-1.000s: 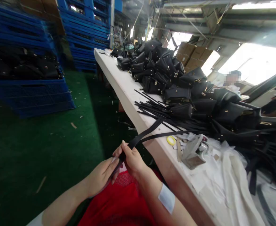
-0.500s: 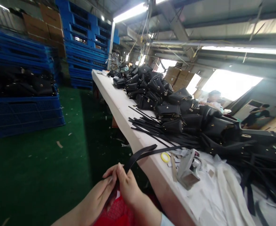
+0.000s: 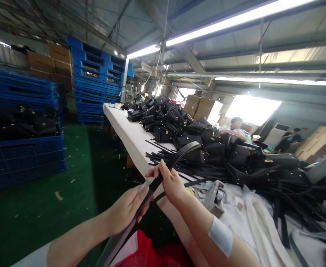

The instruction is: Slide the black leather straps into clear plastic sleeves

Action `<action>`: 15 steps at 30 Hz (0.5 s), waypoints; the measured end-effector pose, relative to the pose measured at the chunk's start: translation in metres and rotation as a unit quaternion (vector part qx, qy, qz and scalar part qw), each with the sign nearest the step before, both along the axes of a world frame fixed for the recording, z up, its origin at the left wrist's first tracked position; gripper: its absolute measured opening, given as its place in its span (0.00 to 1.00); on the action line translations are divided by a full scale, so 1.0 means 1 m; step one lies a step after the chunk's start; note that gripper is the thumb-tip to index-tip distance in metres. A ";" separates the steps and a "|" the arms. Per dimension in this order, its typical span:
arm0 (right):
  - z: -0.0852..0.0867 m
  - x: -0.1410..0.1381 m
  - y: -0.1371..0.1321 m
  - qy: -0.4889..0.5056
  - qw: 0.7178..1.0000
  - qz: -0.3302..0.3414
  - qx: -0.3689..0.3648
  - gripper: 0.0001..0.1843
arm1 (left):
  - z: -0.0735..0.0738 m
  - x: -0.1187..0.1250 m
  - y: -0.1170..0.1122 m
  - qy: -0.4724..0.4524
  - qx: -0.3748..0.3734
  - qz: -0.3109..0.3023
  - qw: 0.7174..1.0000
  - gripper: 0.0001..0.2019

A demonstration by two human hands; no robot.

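I hold a long black strap point(image 3: 176, 157) between both hands in front of a white table point(image 3: 129, 135). My left hand point(image 3: 128, 207) pinches its lower part, thumb on top. My right hand point(image 3: 170, 181) is closed round it a little higher up. From there the strap rises and curves over towards the pile of black bags point(image 3: 179, 124) on the table. A white patch point(image 3: 221, 235) is stuck on my right forearm.
Loose black straps point(image 3: 163, 150) lie along the table's near edge. A metal tool point(image 3: 215, 194) and white sheets point(image 3: 263, 222) lie to the right. Blue pallets point(image 3: 20, 155) stand on the green floor at left. A person point(image 3: 236, 124) sits beyond the bags.
The view has tilted up and my hands have risen. The strap's free end has lifted off the table edge and now arcs above the bags.
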State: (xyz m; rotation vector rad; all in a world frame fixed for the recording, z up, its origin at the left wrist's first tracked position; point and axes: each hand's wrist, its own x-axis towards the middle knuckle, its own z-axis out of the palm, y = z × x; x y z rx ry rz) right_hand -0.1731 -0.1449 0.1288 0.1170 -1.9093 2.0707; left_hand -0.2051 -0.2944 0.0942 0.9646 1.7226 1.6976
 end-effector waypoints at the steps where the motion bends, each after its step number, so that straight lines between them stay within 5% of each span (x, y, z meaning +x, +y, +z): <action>1: 0.008 0.004 -0.005 -0.003 1.000 0.021 0.015 0.29 | 0.016 -0.002 0.006 0.015 0.022 0.002 1.000 0.29; 4: 0.038 0.011 -0.006 -0.010 0.999 0.027 0.021 0.28 | 0.045 0.001 0.022 0.039 0.065 0.007 0.997 0.29; 9: 0.101 0.019 0.033 0.078 0.984 -0.134 -0.088 0.25 | 0.048 0.016 0.038 0.013 0.049 -0.038 0.998 0.33; 11: 0.111 0.024 0.043 0.086 0.986 -0.125 -0.071 0.27 | 0.056 0.018 0.043 0.021 0.062 -0.039 0.997 0.33; 15: 0.100 0.033 0.037 0.052 0.997 -0.045 0.032 0.32 | 0.087 0.019 0.052 0.083 0.100 -0.024 0.991 0.29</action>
